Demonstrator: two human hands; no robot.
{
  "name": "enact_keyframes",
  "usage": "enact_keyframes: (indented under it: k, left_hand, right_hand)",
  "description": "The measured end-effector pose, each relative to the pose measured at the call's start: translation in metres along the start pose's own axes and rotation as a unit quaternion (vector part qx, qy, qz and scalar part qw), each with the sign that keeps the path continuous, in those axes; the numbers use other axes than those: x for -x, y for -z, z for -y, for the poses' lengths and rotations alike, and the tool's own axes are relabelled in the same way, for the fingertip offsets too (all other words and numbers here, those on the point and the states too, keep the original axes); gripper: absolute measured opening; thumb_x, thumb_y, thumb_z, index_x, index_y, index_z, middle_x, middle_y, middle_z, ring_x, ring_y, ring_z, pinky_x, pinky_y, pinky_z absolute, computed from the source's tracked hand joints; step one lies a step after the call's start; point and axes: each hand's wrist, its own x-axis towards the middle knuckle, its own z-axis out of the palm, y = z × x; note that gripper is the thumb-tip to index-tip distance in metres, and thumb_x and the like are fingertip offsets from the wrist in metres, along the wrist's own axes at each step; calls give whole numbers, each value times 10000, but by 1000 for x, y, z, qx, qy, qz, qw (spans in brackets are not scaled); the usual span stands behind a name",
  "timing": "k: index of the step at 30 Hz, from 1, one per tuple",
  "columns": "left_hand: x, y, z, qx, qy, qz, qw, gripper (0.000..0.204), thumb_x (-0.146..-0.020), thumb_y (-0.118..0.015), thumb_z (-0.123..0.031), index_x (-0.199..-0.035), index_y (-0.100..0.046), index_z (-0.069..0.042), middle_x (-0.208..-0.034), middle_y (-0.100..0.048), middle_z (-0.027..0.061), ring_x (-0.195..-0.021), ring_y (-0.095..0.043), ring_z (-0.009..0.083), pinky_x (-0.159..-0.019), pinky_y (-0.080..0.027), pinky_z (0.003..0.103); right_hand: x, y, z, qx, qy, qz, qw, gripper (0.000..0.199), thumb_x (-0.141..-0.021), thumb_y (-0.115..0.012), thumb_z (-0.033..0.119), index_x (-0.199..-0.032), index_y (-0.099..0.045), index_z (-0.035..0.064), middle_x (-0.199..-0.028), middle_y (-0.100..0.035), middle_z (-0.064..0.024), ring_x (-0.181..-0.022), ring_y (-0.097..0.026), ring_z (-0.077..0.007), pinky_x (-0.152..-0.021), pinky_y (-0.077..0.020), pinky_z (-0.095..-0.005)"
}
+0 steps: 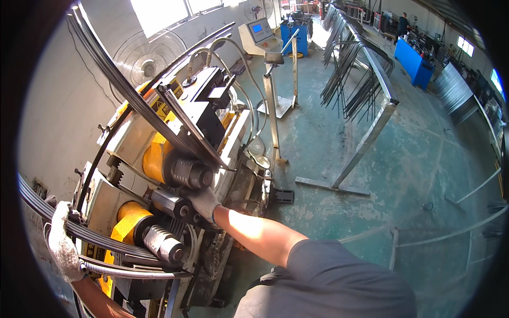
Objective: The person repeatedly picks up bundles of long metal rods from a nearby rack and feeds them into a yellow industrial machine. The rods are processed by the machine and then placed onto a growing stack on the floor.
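Note:
My left hand [64, 245], in a white knitted glove, is closed round a bundle of thin dark metal rods [103, 241] at the lower left. The bundle reaches the lower grooved steel roller [161, 244] of a roll-bending machine [108, 199]. My right hand [201, 204], also gloved, is at the machine's front, between the upper grooved roller [191, 175] and a hexagonal steel part [172, 204]. Its fingers are partly hidden and blurred, so their grip cannot be made out. Another rod bundle [132, 95] slants from the top left down behind the upper roller.
A wall fan [148, 55] and a control box [260, 32] with a blue screen stand beyond the machine. To the right, a metal rack [366, 143] carries many hanging bent rods [347, 79]. Blue machines [413, 61] and a person [403, 25] are farther off.

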Motion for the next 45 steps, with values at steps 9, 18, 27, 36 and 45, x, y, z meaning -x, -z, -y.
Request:
enact_keyframes:
  k: [9, 18, 27, 36, 45]
  left_hand:
    - [-9, 4, -17, -45, -24, -26, 998, 275, -1100, -789, -261, -1244, -806, -27, -975, -784, 79, -845, -754, 168, -831, -658, 319]
    - [-14, 8, -40, -75, -45, -17, 996, 333, -1113, -774, -279, -1328, -775, -24, -1069, -804, 77, -957, -760, 147, -898, -623, 321]
    - [12, 51, -25, -209, 4, 91, 974, 301, -1132, -708, -211, -1267, -843, 22, -1084, -849, 98, -998, -802, 167, -924, -624, 289]
    - [42, 14, -47, -86, 74, 41, 993, 399, -1056, -785, -132, -1434, -698, -38, -1120, -821, 115, -1007, -807, 215, -902, -675, 351]
    - [46, 21, -56, -145, 83, 19, 986, 361, -1049, -804, -134, -1395, -746, -51, -1145, -836, 129, -1041, -818, 226, -950, -683, 371]
  right_hand:
    - [-1, 0, 7, -12, -53, -2, 999, 400, -1003, -810, 220, -1343, -779, 12, -1213, -814, -100, -1064, -763, -186, -910, -608, -366]
    - [-13, 7, -17, 10, -107, 7, 994, 478, -978, -864, 244, -1361, -775, -29, -1268, -814, -122, -1103, -766, -193, -944, -606, -350]
    - [-4, 17, -36, -29, -117, 32, 992, 314, -1017, -818, 178, -1242, -798, -40, -1145, -834, -93, -1013, -750, -171, -884, -561, -366]
    - [-14, 23, -52, 49, -47, 16, 998, 226, -1027, -807, 153, -1137, -807, -44, -997, -817, -72, -910, -746, -181, -826, -547, -378]
    - [-14, 22, -60, 77, 4, 63, 995, 243, -1019, -797, 147, -1164, -772, -47, -1081, -823, -110, -1004, -763, -234, -891, -557, -400]
